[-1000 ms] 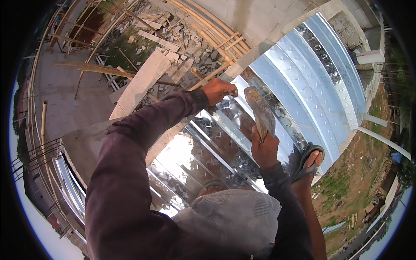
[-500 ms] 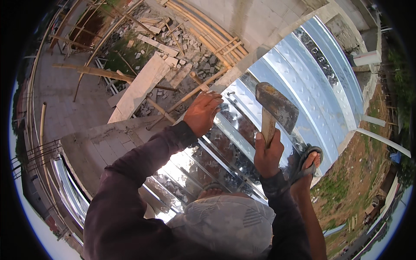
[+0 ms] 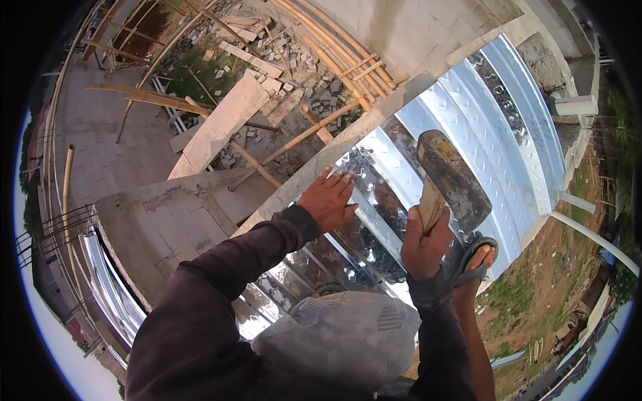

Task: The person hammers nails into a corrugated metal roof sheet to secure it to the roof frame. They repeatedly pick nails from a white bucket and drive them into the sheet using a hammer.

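Note:
Shiny ribbed metal decking sheets point(image 3: 461, 120) stretch diagonally beneath me, between a concrete wall top on the left and an edge on the right. My left hand point(image 3: 328, 202) rests on the decking's left end beside the wall top, palm down with its fingers stretched out, holding nothing I can see. In my right hand point(image 3: 426, 246) is a sledgehammer point(image 3: 456, 180), gripped round its wooden handle point(image 3: 432, 202) close below the head. The rusty, blocky head is raised over the decking. One of my feet in a dark sandal point(image 3: 473, 262) stands on the sheets near the right edge.
Past the concrete wall top point(image 3: 381, 110) on the left lie bamboo poles point(image 3: 334, 57), a long plank point(image 3: 224, 127) and broken rubble on lower ground. A white pipe point(image 3: 576, 105) sticks out at the upper right. Grassy ground point(image 3: 521, 301) drops away on the right.
The sledgehammer has come up closer to the camera and a little to the right. My left hand has shifted slightly right and down, its fingers flatter on the decking.

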`<state>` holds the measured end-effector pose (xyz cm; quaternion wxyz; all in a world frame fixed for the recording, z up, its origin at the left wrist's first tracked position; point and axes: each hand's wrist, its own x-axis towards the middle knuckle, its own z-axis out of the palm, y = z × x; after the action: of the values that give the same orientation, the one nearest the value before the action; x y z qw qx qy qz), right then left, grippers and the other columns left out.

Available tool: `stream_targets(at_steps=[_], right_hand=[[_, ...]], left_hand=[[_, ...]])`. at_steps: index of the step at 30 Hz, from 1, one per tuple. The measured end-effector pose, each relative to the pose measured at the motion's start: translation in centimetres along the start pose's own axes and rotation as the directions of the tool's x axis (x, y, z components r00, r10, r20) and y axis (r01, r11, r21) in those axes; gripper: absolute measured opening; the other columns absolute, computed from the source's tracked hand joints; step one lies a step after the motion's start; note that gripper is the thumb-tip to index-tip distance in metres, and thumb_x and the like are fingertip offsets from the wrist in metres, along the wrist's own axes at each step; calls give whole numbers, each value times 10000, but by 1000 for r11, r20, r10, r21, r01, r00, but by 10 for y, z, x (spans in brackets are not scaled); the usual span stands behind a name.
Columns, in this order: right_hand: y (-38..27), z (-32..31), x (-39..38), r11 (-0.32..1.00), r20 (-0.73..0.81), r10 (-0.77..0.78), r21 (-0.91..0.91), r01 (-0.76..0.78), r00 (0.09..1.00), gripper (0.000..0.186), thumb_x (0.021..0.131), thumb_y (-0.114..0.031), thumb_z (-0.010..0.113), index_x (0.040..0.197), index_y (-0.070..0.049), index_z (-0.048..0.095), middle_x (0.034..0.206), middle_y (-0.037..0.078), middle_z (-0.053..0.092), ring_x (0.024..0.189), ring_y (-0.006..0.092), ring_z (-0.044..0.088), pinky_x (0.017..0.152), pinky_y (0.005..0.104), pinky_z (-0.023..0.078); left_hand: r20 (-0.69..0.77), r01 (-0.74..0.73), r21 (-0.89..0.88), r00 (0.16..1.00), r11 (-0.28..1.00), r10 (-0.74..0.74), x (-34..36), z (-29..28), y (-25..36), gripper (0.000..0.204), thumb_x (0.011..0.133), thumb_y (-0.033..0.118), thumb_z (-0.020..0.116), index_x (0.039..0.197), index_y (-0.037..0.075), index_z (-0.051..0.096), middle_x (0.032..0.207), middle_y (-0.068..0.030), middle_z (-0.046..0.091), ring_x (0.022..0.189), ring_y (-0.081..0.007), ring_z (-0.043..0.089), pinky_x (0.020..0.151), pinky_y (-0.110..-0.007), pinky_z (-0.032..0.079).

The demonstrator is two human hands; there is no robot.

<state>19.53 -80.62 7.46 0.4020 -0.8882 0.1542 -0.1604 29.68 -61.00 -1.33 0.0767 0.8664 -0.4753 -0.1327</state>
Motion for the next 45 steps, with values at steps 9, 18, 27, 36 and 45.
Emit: stream_targets(at_steps=[9,18,27,36,45], right_hand=[[43,25,9,978,235,200,7,-208,951,214,992,-199,556,1067,-9,492,740,104,616,593,241,594,571,364,477],[60,29,-13,959,322,247,-219,-182,914,257,983,-199,562,1116,-7,455,684,197,593,594,367,625,545,425,488],[-61,-41,56,730,-548,-2,571,376,837,276,1002,-277,535,1070,-27,439,763,73,564,606,149,536,550,309,485],[2,-8,21,967,38,181,175,-185,983,231,978,-181,567,1070,4,465,699,152,601,582,291,605,549,390,469],[62,49,-16,951,281,286,-200,-235,916,257,958,-203,562,1080,-8,448,697,294,590,686,518,606,569,531,452]], left_hand=[[-30,-3,31,1000,1000,4,14,-7,-7,523,965,369,513,1304,-29,537,1407,-183,512,1342,-300,445,1175,-490,240],[-20,-32,-14,999,999,31,18,-11,7,515,971,374,501,1304,-17,539,1417,-178,504,1353,-294,436,1179,-488,234],[-16,17,-20,1000,1000,-17,4,2,1,546,970,401,490,1325,-12,529,1420,-176,503,1351,-284,438,1191,-479,212],[3,13,-3,1000,1000,-12,-2,10,1,536,966,411,494,1291,-10,557,1404,-175,520,1342,-291,447,1184,-487,221],[-35,-5,-81,999,997,2,10,-3,3,525,957,389,507,1288,-16,552,1408,-181,514,1344,-288,444,1182,-480,233]])
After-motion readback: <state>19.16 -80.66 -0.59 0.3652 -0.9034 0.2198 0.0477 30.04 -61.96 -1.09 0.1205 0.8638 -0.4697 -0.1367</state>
